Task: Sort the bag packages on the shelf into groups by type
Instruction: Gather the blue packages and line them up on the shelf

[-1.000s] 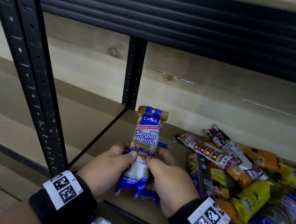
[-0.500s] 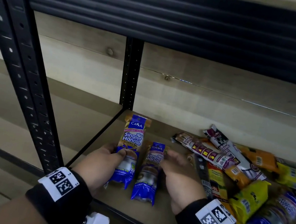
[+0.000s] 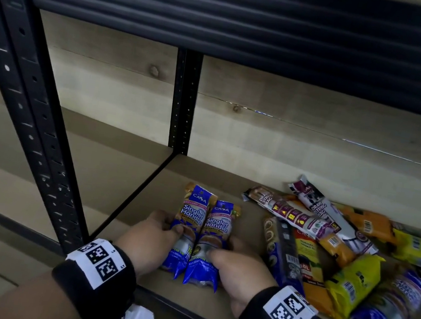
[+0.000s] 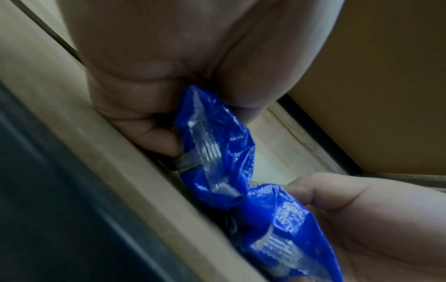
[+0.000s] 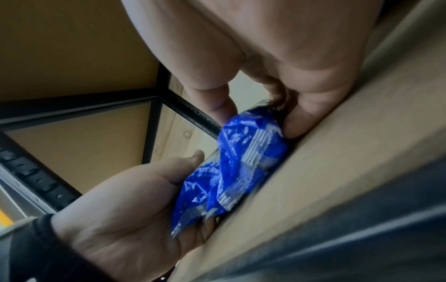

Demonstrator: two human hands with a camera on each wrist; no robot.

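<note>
Two blue "Singlet Handle" garbage-bag packages lie side by side and touching on the shelf board [image 3: 215,176], near its left end. My left hand [image 3: 170,229] grips the left package [image 3: 190,219], thumb on top. My right hand [image 3: 222,249] grips the right package [image 3: 216,229] the same way. In the left wrist view, curled fingers [image 4: 154,137] hold the crimped blue end of the left package [image 4: 217,148]. The right wrist view shows the right package's end [image 5: 251,152] held against the board, with the left hand [image 5: 135,200] beside it.
A mixed pile lies to the right: draw-string bag packages [image 3: 295,211], an orange package [image 3: 314,280], a yellow one [image 3: 352,284] and another blue Singlet Handle package [image 3: 390,306]. A black upright post [image 3: 31,114] stands at left, and the upper shelf [image 3: 227,10] hangs overhead.
The two blue packages were held stacked and raised in both hands. They came apart, went down flat onto the board, and now lie pushed together side by side.
</note>
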